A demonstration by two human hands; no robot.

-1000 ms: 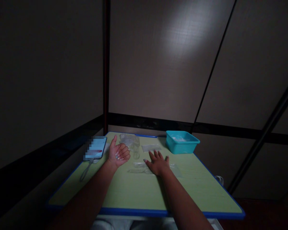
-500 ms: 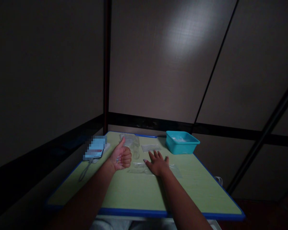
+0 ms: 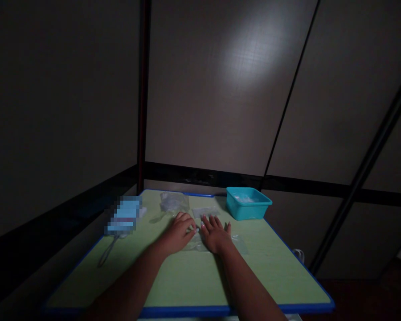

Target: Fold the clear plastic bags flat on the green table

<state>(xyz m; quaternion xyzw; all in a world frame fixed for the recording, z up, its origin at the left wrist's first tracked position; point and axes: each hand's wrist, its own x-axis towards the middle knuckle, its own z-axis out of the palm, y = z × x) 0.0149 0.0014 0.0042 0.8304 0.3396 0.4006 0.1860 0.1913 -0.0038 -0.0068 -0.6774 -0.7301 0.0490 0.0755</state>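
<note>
My left hand [image 3: 178, 232] lies palm down on the green table [image 3: 194, 276], its fingers bent and touching a clear plastic bag [image 3: 239, 243] that lies flat. My right hand [image 3: 215, 232] rests flat on the same bag with fingers spread. The two hands sit side by side, almost touching. A small clear bag [image 3: 205, 211] lies just beyond the fingertips, and a crumpled heap of clear plastic [image 3: 173, 201] sits at the far left of it.
A teal plastic tub [image 3: 247, 203] stands at the table's far right corner. A phone [image 3: 124, 215] with a wrist strap [image 3: 106, 253] lies at the left edge. Dark wall panels close in behind and to the left. The table has a blue rim.
My left hand was raised with the thumb up; it has turned over and come down onto the bag beside my right hand. The right hand stayed flat. The view shifted slightly.
</note>
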